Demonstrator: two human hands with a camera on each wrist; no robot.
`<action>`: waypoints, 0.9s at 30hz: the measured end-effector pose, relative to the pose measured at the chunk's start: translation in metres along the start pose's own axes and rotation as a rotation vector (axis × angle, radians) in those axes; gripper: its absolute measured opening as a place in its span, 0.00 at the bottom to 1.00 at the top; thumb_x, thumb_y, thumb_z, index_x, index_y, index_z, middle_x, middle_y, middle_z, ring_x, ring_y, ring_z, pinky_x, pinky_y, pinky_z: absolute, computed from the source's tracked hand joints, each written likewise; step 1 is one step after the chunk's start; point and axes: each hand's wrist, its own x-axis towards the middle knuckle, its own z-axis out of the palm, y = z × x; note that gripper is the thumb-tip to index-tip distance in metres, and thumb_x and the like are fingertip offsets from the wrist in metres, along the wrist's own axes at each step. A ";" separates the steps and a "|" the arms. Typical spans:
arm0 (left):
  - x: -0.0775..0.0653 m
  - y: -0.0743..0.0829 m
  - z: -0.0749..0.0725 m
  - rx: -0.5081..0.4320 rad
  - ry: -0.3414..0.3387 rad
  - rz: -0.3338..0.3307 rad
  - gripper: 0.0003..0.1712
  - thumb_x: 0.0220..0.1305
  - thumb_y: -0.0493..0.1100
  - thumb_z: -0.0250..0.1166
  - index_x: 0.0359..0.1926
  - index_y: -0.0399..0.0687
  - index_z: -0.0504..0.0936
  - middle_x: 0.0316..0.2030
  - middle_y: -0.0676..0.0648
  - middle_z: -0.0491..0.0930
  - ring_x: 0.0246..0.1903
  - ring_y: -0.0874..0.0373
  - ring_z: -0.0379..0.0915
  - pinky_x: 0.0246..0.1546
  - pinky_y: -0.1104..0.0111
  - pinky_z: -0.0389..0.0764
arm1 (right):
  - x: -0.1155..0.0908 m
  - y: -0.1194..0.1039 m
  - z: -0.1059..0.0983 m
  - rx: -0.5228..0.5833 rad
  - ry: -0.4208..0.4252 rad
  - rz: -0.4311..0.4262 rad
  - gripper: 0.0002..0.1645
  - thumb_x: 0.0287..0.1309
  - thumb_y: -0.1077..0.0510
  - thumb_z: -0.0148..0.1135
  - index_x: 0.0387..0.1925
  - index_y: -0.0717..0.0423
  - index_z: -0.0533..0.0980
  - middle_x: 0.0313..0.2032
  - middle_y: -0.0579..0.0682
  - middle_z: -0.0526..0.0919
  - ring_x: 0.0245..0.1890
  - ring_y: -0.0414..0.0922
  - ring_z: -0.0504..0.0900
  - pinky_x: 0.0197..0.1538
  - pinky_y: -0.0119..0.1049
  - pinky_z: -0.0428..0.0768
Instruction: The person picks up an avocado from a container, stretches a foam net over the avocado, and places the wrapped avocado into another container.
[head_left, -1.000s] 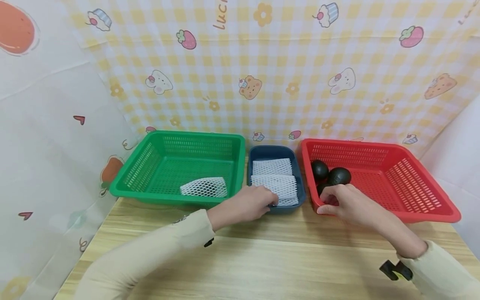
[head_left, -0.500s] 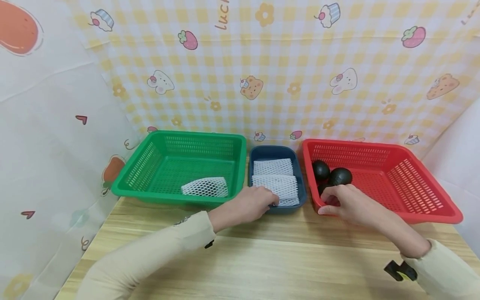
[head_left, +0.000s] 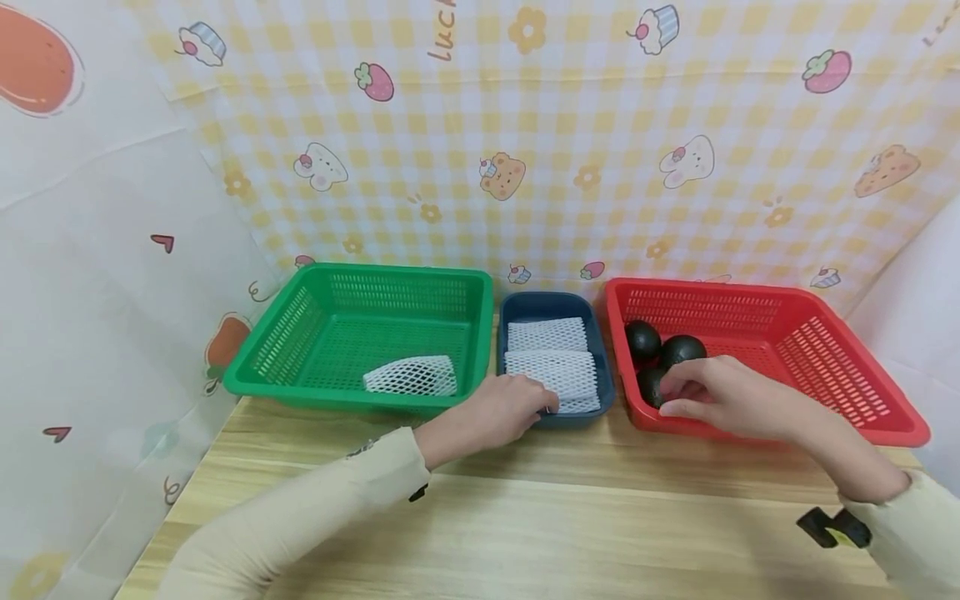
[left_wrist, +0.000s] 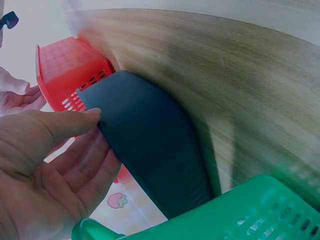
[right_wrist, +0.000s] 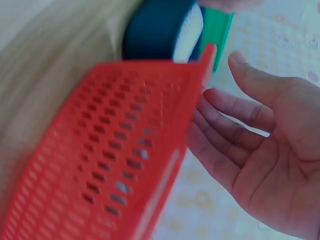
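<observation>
Wooden table, dark fruit beside right fingers

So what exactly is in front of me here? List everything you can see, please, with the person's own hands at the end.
Slotted rectangular plastic basket: one, green, left
Smooth oblong bin: one, dark blue, middle
Slotted rectangular tub: one, red, right
Foam mesh sleeves: at least three, white; one in the green basket, at least two in the bin
Smooth roundish objects: three visible, blackish, red tub's left side
Wood-grain table: one, light brown, underneath
Checked cartoon-print cloth: one, yellow and white, behind
Small wrist pieces: two, black, one by each cuff
Sleeves: two, cream, on the arms
Left hand: one, bare, at the bin's near end
Right hand: one, bare, at the red tub's near-left corner
</observation>
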 end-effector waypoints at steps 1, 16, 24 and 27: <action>0.000 0.000 0.000 -0.002 0.001 0.001 0.13 0.68 0.38 0.69 0.51 0.56 0.88 0.45 0.56 0.86 0.43 0.61 0.81 0.37 0.68 0.81 | -0.002 0.002 -0.003 -0.007 0.002 -0.008 0.16 0.54 0.49 0.78 0.42 0.50 0.85 0.35 0.34 0.82 0.33 0.35 0.80 0.37 0.34 0.83; 0.000 -0.001 0.003 0.016 0.006 -0.001 0.13 0.67 0.39 0.70 0.51 0.57 0.88 0.44 0.56 0.86 0.41 0.61 0.80 0.35 0.69 0.80 | -0.004 0.036 -0.032 -0.134 -0.056 -0.002 0.20 0.48 0.58 0.82 0.44 0.54 0.85 0.39 0.39 0.85 0.38 0.41 0.84 0.40 0.40 0.85; -0.001 -0.002 0.002 0.013 0.004 -0.006 0.13 0.68 0.39 0.69 0.51 0.57 0.88 0.44 0.56 0.86 0.39 0.61 0.80 0.33 0.70 0.79 | 0.017 0.047 -0.032 -0.147 -0.173 -0.038 0.25 0.44 0.63 0.83 0.47 0.53 0.84 0.44 0.44 0.84 0.43 0.46 0.83 0.44 0.43 0.84; 0.000 -0.002 0.002 0.014 0.002 -0.009 0.13 0.68 0.39 0.70 0.51 0.57 0.88 0.44 0.56 0.86 0.39 0.61 0.80 0.32 0.71 0.78 | 0.025 0.052 -0.029 -0.123 -0.216 -0.050 0.30 0.43 0.64 0.83 0.51 0.52 0.83 0.49 0.47 0.82 0.49 0.53 0.81 0.44 0.44 0.84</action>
